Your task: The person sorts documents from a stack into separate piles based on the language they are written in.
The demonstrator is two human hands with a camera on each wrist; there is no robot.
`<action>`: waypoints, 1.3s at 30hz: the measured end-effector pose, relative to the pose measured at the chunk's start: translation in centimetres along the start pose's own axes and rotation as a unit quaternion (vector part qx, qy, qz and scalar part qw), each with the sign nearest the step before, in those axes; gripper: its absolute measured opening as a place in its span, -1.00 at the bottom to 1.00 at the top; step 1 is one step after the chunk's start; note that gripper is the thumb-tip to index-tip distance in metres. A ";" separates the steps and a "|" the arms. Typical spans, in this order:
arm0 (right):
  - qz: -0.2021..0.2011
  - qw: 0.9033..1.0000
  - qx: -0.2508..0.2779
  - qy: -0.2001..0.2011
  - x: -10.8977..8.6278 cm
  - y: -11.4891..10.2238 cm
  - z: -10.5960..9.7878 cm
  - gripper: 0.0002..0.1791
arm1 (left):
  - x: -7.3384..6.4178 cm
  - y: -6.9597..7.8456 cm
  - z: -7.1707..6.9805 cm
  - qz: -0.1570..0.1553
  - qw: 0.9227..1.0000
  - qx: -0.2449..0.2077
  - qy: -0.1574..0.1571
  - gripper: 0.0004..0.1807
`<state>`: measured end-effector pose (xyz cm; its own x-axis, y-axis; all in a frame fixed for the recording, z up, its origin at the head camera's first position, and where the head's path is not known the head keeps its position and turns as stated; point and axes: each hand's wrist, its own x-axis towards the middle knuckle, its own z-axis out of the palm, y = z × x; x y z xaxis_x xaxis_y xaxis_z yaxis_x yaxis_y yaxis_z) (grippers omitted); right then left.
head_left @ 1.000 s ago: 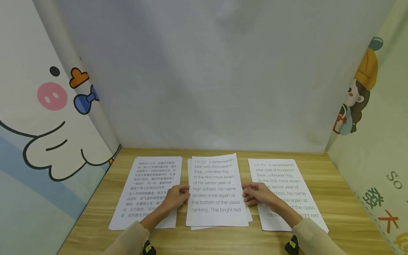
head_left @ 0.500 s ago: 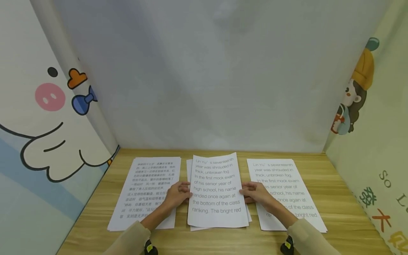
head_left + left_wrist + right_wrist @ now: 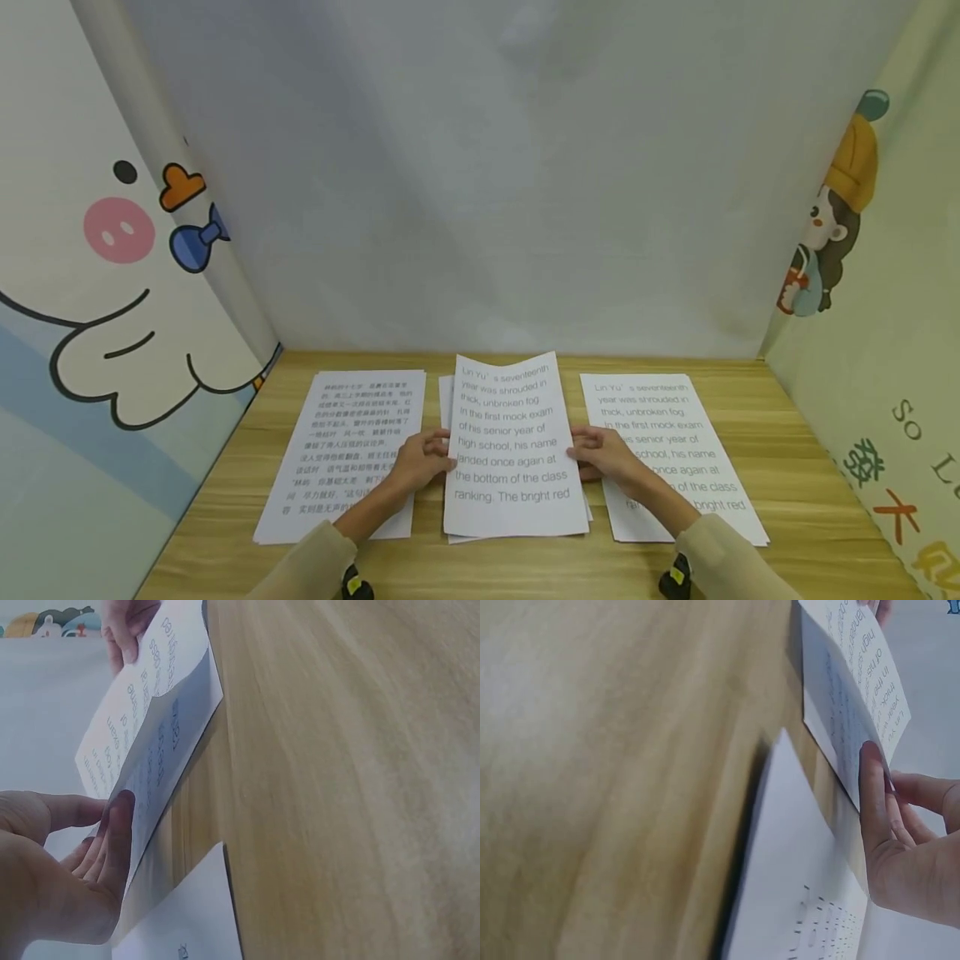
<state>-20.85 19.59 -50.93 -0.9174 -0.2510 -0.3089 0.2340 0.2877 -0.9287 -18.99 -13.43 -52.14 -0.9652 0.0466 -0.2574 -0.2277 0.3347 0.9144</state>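
Note:
A white sheet of paper point(image 3: 510, 467) printed with large English text is raised over the middle stack, bowed along its length. My left hand point(image 3: 422, 460) pinches its left edge between thumb and fingers, as the left wrist view shows with the sheet point(image 3: 150, 750) bending up. On the opposite edge, my right hand point(image 3: 609, 457) pinches the paper in the same way; the right wrist view has thumb and fingers point(image 3: 871, 780) on either side of it. Beneath lies another printed sheet point(image 3: 446, 408), mostly covered, with its left edge and lower corner peeking out.
A stack of sheets with Chinese text point(image 3: 337, 458) lies to the left, partly under my left forearm. To the right lies a stack with English text point(image 3: 675, 417), under my right forearm. The wooden table point(image 3: 217, 500) meets a grey wall point(image 3: 510, 208) behind, with cartoon-printed panels at both sides.
Both hands have lifted the middle sheet from nearly flat on the stack. Its far edge stands higher and it now curves between the hands. The side stacks stay put.

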 end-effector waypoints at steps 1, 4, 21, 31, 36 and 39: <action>-0.002 1.000 0.000 0.001 0.0 -0.2 -0.1 -0.35 | -0.1 0.1 0.0 0.004 1.000 0.002 0.001 -0.34; -0.005 1.000 0.001 0.007 -0.1 -0.7 -0.4 -0.36 | -0.2 0.5 0.0 0.014 1.000 -0.005 0.000 -0.35; -0.016 0.998 -0.007 0.063 -0.7 -1.5 -2.1 -0.46 | -0.4 2.0 0.9 0.088 0.995 -0.037 -0.005 -0.54; -0.009 0.997 -0.021 0.080 -1.4 -1.4 -3.3 -0.43 | 0.0 2.6 1.9 0.101 0.993 -0.047 -0.027 -0.53; 0.002 0.995 -0.025 0.097 -1.8 -1.1 -4.2 -0.43 | 0.5 3.3 2.8 0.100 0.992 -0.061 -0.038 -0.52; 0.007 0.994 -0.032 0.103 -2.1 -0.8 -5.0 -0.43 | 0.6 3.6 3.6 0.108 0.990 -0.074 -0.050 -0.51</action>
<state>-20.70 24.52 -48.45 -0.9623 -0.0528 -0.2670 0.2327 0.3489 -0.9078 -19.89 -8.78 -50.10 -0.9775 0.1980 -0.0729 -0.0401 0.1652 0.9854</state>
